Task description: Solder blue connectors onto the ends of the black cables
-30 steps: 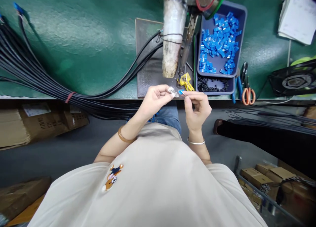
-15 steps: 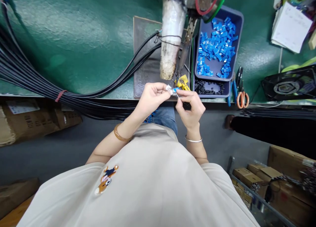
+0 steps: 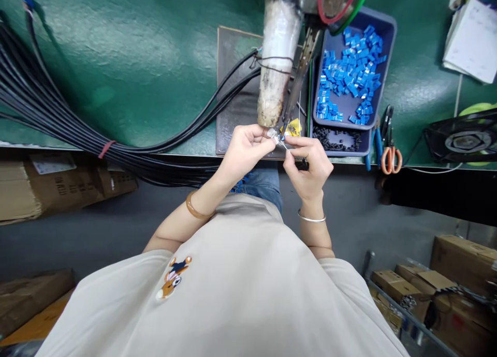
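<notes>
My left hand [image 3: 248, 149] is closed, pinching a small whitish-clear piece [image 3: 273, 134] between thumb and forefinger. A bit of blue shows beside that piece; its exact form is too small to make out. Between the thumb and fingers of my right hand [image 3: 311, 165] is a thin light-coloured wire [image 3: 284, 145], its end reaching to the piece. A slim metal rod [image 3: 298, 80], shaped like a soldering iron, slants down so its tip meets or nearly meets the piece. Just behind my fingers lies a yellow block [image 3: 294, 128], partly covered.
A taped white tube [image 3: 276, 62] hangs above my left hand. At right, a grey bin [image 3: 389, 57] holds blue connectors, with small black parts [image 3: 337, 138] below. Pliers and orange-handled scissors [image 3: 391, 160] lie beside it. Black cables [image 3: 155, 149] run along the left edge.
The view has shifted slightly, so the bench appears further right. The held piece has come up to the metal rod's tip, and less of its blue part shows. Both hands keep their pinch.
</notes>
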`<state>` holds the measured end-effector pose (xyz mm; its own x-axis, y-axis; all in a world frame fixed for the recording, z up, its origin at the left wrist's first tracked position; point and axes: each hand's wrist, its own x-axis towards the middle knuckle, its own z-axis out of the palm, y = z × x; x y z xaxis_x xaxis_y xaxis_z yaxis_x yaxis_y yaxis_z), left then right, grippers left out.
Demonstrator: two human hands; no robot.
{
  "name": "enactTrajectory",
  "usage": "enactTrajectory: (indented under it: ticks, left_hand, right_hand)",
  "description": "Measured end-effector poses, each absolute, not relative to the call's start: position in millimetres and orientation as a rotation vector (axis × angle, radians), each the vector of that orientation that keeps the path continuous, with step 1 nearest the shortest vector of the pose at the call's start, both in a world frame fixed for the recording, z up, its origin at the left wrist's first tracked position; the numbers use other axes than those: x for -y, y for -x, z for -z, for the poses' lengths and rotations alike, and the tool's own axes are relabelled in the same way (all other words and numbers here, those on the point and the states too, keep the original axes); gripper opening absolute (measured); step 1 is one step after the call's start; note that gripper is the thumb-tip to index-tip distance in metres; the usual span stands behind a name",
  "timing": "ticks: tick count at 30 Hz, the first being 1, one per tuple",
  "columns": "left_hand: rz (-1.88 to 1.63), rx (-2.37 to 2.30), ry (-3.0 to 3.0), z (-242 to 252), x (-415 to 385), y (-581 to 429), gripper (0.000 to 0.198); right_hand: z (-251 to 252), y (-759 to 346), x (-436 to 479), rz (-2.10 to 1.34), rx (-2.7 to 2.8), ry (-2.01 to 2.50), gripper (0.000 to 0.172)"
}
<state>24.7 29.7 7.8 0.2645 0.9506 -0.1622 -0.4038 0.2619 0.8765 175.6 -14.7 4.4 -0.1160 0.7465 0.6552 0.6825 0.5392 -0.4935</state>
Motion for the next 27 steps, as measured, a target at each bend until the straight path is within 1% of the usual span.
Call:
enactTrajectory:
  ticks: [11, 21, 27]
  left_hand:
    - [-1.022, -0.876, -0.904, -4.7, -28.3, -21.5, 0.011]
    - [-1.051, -0.915, -0.956, -8.8, -25.8, -23.0, 0.015]
    - [-1.035, -0.894, -0.931, -7.2, -26.8, -21.2, 0.011]
  right_hand:
    - [-6.3, -174.9, 15.5, -0.040, 1.892, 1.148, 0.018]
    - [-9.4, -173.3, 14.6, -0.038, 1.836, 1.183, 0.020]
    - [-10.5, -171.4, 16.3, -0.039, 1.829, 1.184, 0.019]
